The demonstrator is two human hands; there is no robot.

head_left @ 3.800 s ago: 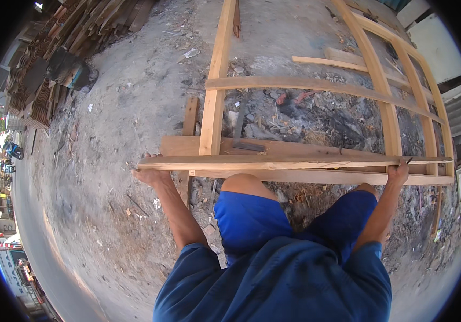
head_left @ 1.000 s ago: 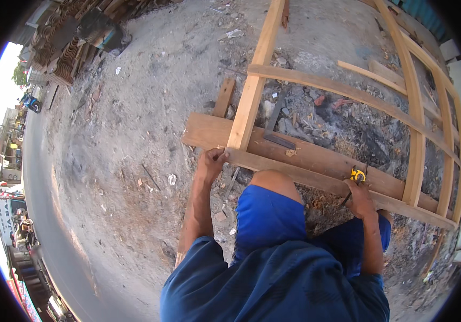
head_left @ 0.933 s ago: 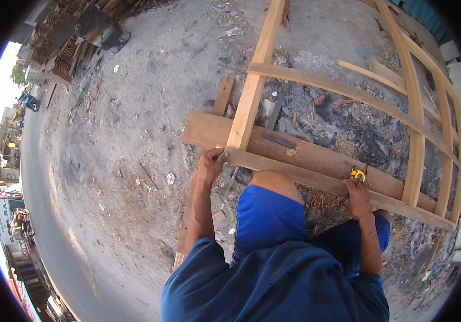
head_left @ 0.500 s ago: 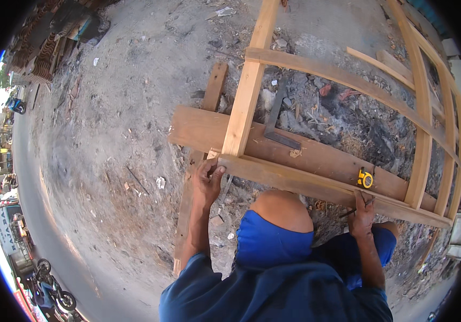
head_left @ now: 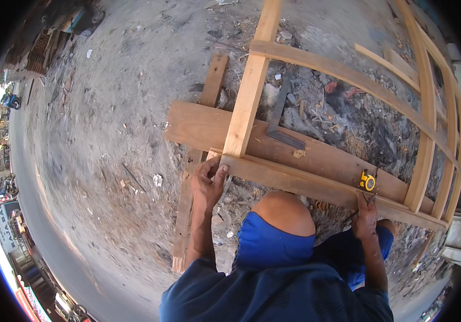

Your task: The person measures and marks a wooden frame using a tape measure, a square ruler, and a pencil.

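Observation:
A slatted wooden frame (head_left: 246,107) lies in front of me, its near rail (head_left: 295,181) running across above my knees. My left hand (head_left: 208,182) is closed around the rail's left end, thumb on the near face, at the corner where a pale upright meets it. Farther right, my right hand (head_left: 366,217) is closed against the same rail, with thin dark pieces like nails poking out between the fingers. A yellow tape measure (head_left: 368,181) sits just beyond that hand on a wide brown board (head_left: 198,126). On the board also rests a dark carpenter's square (head_left: 286,139).
Under the board's left part lies a narrow plank (head_left: 184,214) on the dirt ground (head_left: 107,107). Loose pale battens (head_left: 386,65) lie within the frame's far part. A paved road (head_left: 40,231) runs along the left. Stacked wavy sheets (head_left: 38,53) stand far left.
My view has shifted slightly, so the frame's far side sits a little differently. Both hands keep their places on the rail, and the tape measure and square lie as before.

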